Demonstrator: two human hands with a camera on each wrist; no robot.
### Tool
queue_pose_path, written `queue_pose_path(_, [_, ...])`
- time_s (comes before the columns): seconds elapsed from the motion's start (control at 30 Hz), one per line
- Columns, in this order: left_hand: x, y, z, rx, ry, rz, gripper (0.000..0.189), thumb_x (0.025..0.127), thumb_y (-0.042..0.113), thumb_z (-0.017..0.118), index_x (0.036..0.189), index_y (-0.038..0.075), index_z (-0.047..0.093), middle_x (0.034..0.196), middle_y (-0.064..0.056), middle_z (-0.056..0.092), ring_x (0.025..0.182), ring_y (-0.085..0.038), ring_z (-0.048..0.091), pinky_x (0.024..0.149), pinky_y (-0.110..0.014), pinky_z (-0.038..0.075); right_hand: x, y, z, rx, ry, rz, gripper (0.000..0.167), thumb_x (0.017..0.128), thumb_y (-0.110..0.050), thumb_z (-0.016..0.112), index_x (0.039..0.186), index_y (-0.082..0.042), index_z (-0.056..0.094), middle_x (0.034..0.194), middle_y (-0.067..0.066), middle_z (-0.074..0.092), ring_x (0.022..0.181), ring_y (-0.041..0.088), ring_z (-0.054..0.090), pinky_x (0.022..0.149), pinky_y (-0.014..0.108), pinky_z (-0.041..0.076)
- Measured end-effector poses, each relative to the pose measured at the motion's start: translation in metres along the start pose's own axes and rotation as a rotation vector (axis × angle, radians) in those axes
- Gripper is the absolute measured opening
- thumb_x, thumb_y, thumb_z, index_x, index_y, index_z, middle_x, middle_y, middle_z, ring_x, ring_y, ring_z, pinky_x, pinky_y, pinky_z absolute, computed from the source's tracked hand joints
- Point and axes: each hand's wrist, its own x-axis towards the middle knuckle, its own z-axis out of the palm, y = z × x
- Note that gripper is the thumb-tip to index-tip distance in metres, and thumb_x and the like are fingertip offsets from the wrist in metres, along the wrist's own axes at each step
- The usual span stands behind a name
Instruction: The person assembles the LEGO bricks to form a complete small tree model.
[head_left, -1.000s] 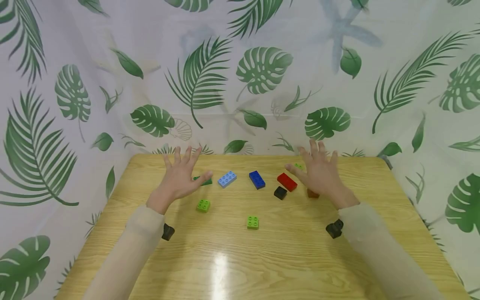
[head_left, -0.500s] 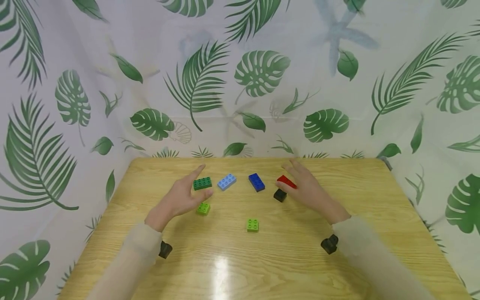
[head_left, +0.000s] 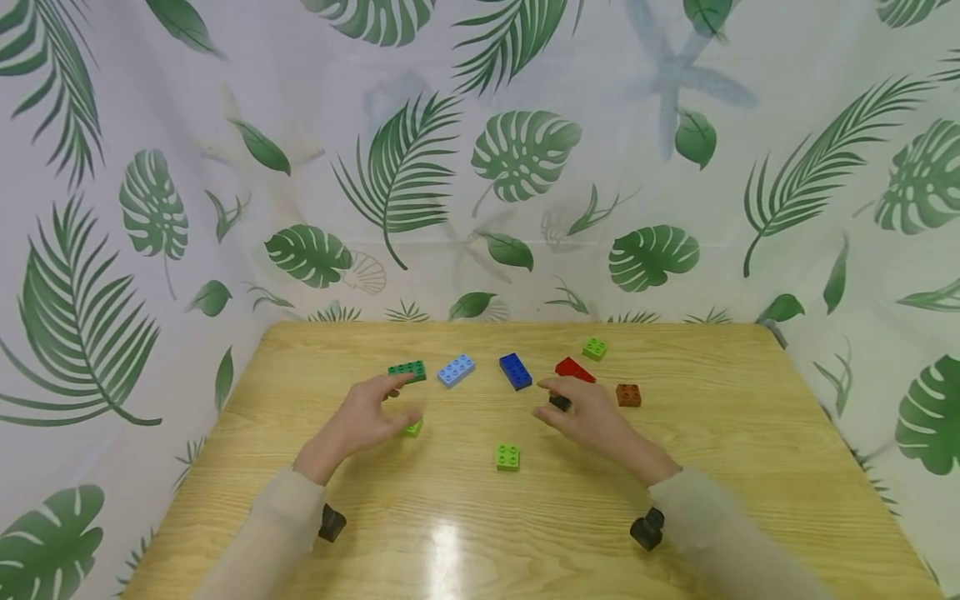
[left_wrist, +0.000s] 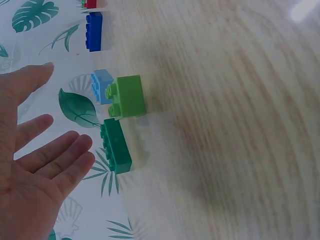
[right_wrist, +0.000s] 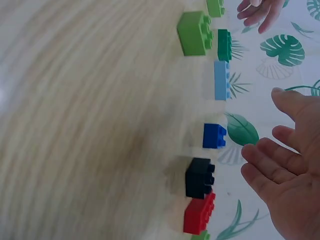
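My left hand [head_left: 363, 414] hovers over the left of the table with fingers loosely bent and nothing in it. Below its thumb a lime-green brick [head_left: 413, 428] is partly hidden; a dark green brick [head_left: 407, 370] lies just past its fingertips. Over the right side, my right hand [head_left: 592, 414] is also empty, fingers relaxed. It partly covers a black brick [head_left: 559, 402] and the lower edge of a red brick [head_left: 574, 370]. In the left wrist view the lime-green brick [left_wrist: 129, 96] stands apart from the fingers. The black brick [right_wrist: 199, 178] is likewise clear of the right fingers.
Between the hands lie a light blue brick [head_left: 456, 371], a dark blue brick [head_left: 515, 372] and, nearer, another lime-green brick [head_left: 507, 457]. Farther right are a brown brick [head_left: 628, 395] and a lime-green brick [head_left: 595, 348]. A leaf-patterned cloth [head_left: 420, 275] hangs behind the wooden table [head_left: 720, 400].
Both hands have drawn back toward the person and lowered, and their spread fingers have relaxed. The right hand has also shifted left, uncovering the brown brick. The bricks stay in place.
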Motion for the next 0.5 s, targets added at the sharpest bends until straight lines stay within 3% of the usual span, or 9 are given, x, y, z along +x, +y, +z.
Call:
queue_pose_path(0.23, [-0.006, -0.007, 0.004, -0.042, -0.050, -0.073, 0.070, 0.090, 0.026, 0.086, 0.149, 0.003, 0.057, 0.133, -0.024, 0.066, 0.116, -0.037, 0.065, 0.098, -0.054, 0.055, -0.008, -0.010, 0.013, 0.079, -0.042, 0.017, 0.045, 0.096, -0.021, 0.078, 0.134, 0.001, 0.069, 0.126, 0.019, 0.073, 0.111, 0.035, 0.070, 0.092, 0.054, 0.058])
queue_pose_path(0.5, [-0.008, -0.016, 0.009, -0.052, -0.100, -0.116, 0.068, 0.086, 0.024, 0.089, 0.145, 0.004, 0.062, 0.127, -0.018, 0.069, 0.113, -0.031, 0.065, 0.099, -0.050, 0.055, -0.017, -0.012, 0.027, 0.102, -0.066, -0.035, 0.040, 0.095, -0.022, 0.080, 0.126, 0.001, 0.073, 0.117, 0.015, 0.075, 0.102, 0.032, 0.071, 0.086, 0.045, 0.060])
